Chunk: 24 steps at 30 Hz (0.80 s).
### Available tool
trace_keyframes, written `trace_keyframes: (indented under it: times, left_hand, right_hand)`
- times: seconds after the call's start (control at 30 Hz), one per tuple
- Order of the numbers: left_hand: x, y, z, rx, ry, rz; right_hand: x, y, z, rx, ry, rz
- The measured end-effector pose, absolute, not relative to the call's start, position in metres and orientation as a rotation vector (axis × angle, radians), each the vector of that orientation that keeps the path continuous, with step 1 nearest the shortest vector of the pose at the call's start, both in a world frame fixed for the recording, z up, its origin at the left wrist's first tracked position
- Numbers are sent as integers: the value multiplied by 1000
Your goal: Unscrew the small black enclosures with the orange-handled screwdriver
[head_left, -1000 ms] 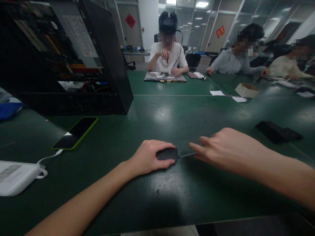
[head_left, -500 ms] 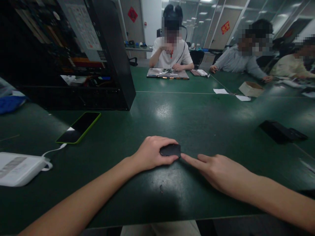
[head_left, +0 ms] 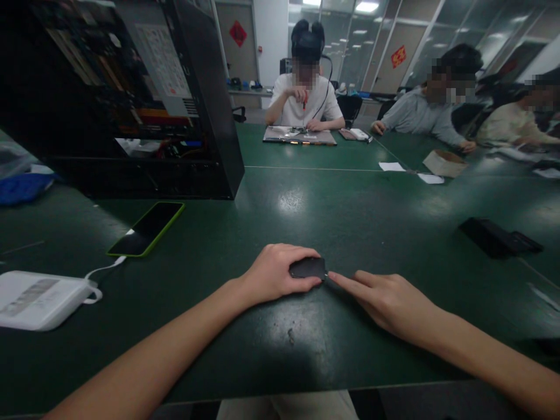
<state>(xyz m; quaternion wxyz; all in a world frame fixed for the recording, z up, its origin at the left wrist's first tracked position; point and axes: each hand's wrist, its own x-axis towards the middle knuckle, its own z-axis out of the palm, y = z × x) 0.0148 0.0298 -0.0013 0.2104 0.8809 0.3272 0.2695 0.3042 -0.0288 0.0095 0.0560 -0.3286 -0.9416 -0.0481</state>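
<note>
Black device (head_left: 308, 268) in the grip of the left hand (head_left: 276, 269), right hand (head_left: 387, 300) beside its end, grip unclear

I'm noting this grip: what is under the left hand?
Under the left hand, a small dark object shows between thumb and fingers, over the green table. Its palm end and underside are hidden from view.

Dim w/ ceiling lts (head_left: 366, 7), glare on tbl (head_left: 341, 204).
</note>
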Motion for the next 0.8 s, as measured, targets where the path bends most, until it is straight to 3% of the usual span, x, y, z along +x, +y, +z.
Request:
trace_keyframes:
  times: [0.3,0.8]
  left_hand:
    - [16,28,2,2433,930,764]
    - [14,29,4,2393,901,714]
  right_hand:
    - [295,-28,-4,-969,-2745,-90]
    - [338,-8,28,-972,-2846,-255]
